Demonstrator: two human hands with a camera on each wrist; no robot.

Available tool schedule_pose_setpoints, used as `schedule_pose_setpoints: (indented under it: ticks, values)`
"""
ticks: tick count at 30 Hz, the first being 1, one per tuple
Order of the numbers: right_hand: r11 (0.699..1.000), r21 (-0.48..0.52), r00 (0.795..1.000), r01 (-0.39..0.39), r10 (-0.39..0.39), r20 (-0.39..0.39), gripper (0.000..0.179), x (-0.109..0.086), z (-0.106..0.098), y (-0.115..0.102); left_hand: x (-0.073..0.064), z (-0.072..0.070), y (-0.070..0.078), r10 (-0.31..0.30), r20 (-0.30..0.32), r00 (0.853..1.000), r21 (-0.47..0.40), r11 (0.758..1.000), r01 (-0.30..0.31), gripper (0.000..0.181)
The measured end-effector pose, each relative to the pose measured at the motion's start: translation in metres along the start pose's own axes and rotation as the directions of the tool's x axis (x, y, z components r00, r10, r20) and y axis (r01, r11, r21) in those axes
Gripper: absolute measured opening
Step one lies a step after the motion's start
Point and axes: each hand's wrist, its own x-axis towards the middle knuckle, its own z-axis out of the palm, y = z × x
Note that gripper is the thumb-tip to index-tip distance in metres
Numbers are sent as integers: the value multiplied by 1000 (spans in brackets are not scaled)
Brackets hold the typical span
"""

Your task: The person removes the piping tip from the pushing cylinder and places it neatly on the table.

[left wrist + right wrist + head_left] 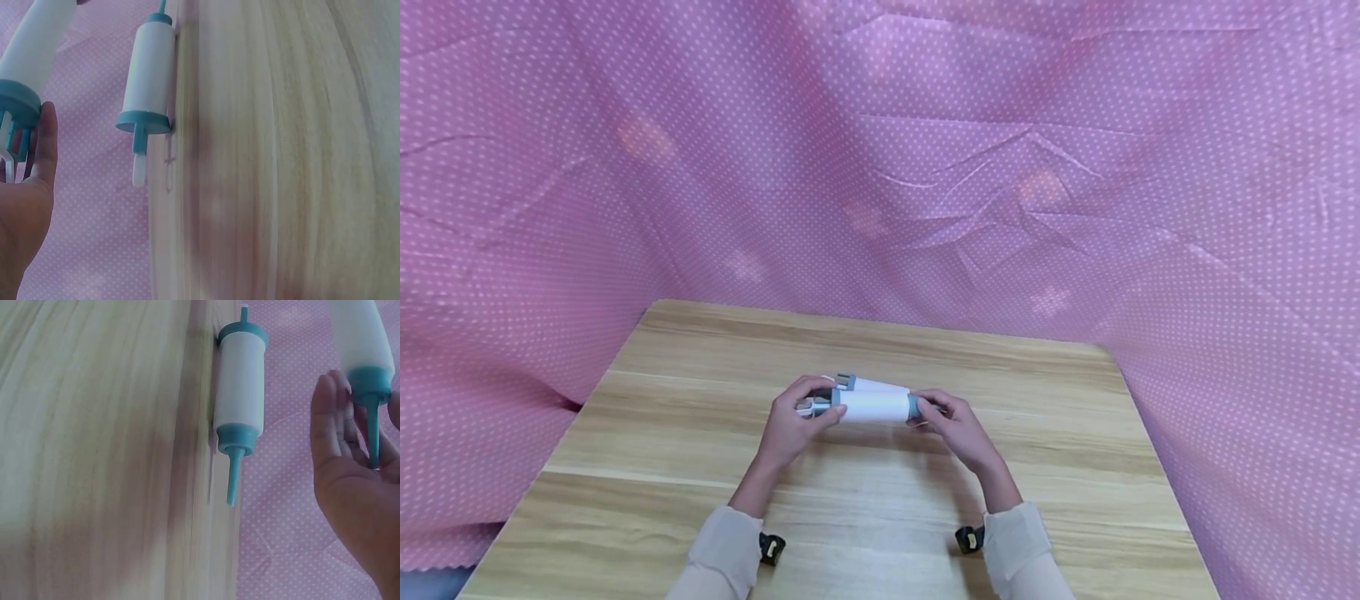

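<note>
A white syringe-like tube point(874, 407) with teal ends is held level above the table between both hands. My left hand point(787, 427) grips its handle end, thumb against the teal collar, and a white-and-teal handle shows beside the palm in the left wrist view. The fingers of my right hand point(964, 432) pinch the teal collar at the other end; its thin teal nozzle point(372, 434) points toward that palm. Just behind lies a second, similar tube point(239, 387) on the table, partly hidden by the held one in the head view.
The light wooden table point(880, 508) has rounded far corners. A pink cloth point(880, 183) with white dots hangs behind it and along both sides. Dark wrist cameras point(970, 539) are strapped near the pale sleeves point(1018, 537).
</note>
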Motion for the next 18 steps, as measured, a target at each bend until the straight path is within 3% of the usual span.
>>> schedule_pose_setpoints:
  ticks: [4, 11, 18]
  values:
    - [999, -27, 999, 47, -47, -2, 36, -1, -2, -3, 0, -1, -5, -17, 15, 1000, 6, 1000, 17, 36]
    - [994, -43, 995, 101, -102, -10, 33, -2, -4, -7, -3, -3, -4, -116, 94, 989, 64, 992, 110, 47]
    - [992, -55, 993, 115, -117, -25, 23, -2, -3, -5, -5, -2, -5, -136, 87, 987, 42, 990, 133, 45]
